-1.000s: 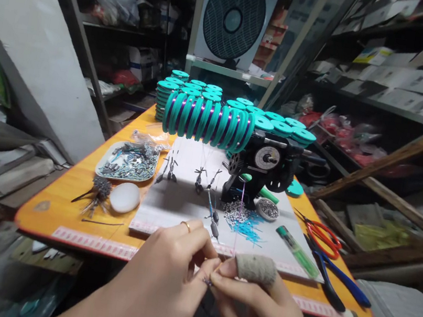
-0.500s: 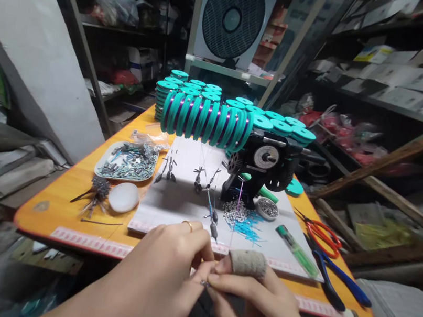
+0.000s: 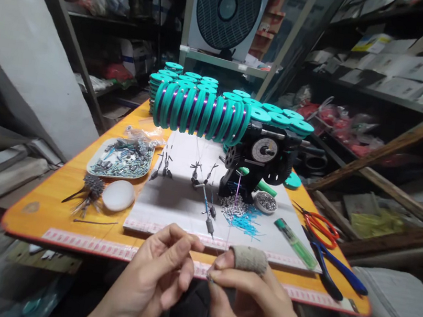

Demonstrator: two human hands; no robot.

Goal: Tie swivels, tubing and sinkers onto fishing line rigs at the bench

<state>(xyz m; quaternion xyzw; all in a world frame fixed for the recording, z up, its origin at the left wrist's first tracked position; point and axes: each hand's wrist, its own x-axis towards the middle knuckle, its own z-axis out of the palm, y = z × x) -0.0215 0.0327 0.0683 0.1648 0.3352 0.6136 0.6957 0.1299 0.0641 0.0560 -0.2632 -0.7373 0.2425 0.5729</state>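
Observation:
My left hand (image 3: 160, 273) is turned partly palm up, its fingers loosely curled and apart, with nothing visible in them. Just right of it, my right hand (image 3: 254, 297) pinches a tiny silvery metal piece (image 3: 210, 278) between thumb and fingertips. A cloth wrap (image 3: 248, 259) covers one finger of that hand. A thin line (image 3: 230, 230) runs from the right fingertips up toward the black winding machine (image 3: 263, 153). Teal foam spools (image 3: 202, 112) wound with purple line sit in a row on its shaft. Dark sinkers (image 3: 210, 226) hang or lie on lines over the white board (image 3: 172, 205).
A tray of small parts (image 3: 93, 165), a round white lid (image 3: 118, 196) and a bundle of metal pieces (image 3: 92, 188) lie left. Metal beads (image 3: 234, 204), blue tubes (image 3: 247, 225), a dish (image 3: 266, 202), a green tube pack (image 3: 296, 244), scissors (image 3: 323, 231) and pliers (image 3: 332, 266) lie right.
My left hand has come away from the right fingertips, moved left and turned over, its fingers opening. The right hand keeps its pinch nearly in place. The view has shifted slightly.

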